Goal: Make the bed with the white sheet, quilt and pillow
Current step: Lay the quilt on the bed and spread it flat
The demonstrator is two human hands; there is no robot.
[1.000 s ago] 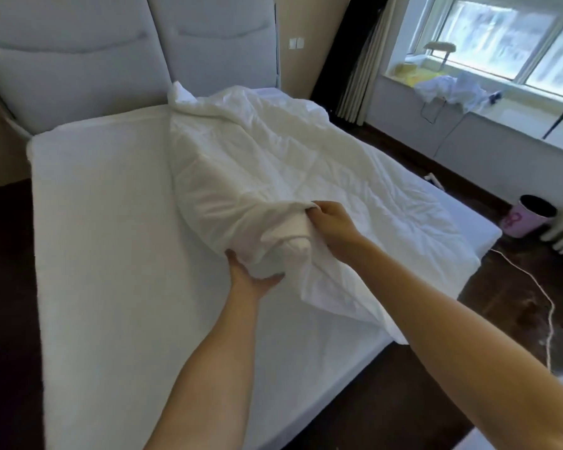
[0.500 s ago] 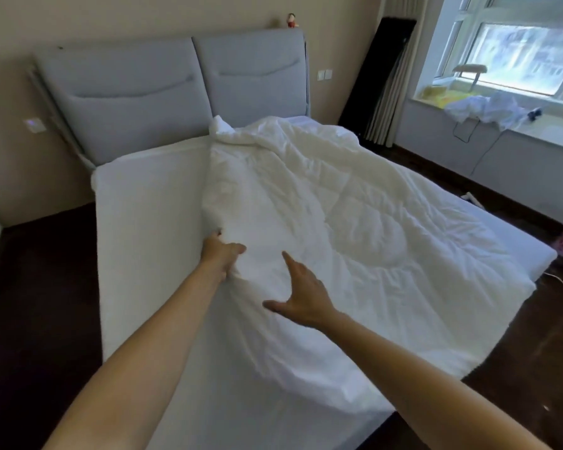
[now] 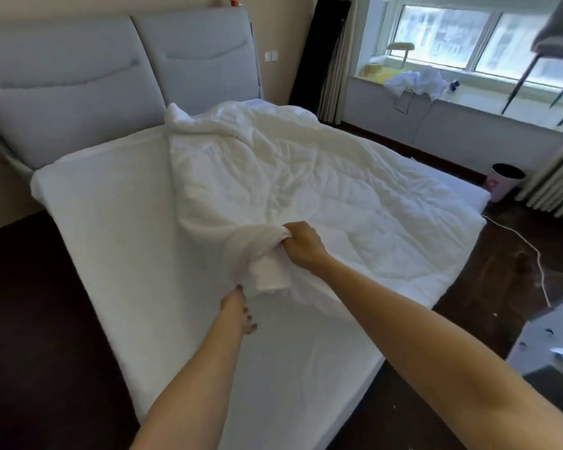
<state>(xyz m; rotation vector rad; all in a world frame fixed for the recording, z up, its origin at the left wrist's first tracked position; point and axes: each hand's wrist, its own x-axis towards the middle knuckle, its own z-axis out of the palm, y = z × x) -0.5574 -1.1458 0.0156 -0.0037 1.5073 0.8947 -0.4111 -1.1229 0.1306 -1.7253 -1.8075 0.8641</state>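
quilt (image 3: 306, 177): white, rumpled, spread over right half of bed, near corner bunched in fist of right hand (image 3: 301, 245). left hand (image 3: 238, 308) just below bunched corner, fingers curled loosely, grip on fabric cannot be told. bare white sheet (image 3: 111, 222) on left half. grey headboard (image 3: 117, 76) behind.

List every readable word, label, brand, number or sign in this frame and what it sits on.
None can be read.
Pink wastebasket by the radiator: a darker pink mark on its side, too blurred to tell whether it is lettering.
White quilt, grey headboard, wall switch: no print visible.
Things on the windowsill: too small to show any text.
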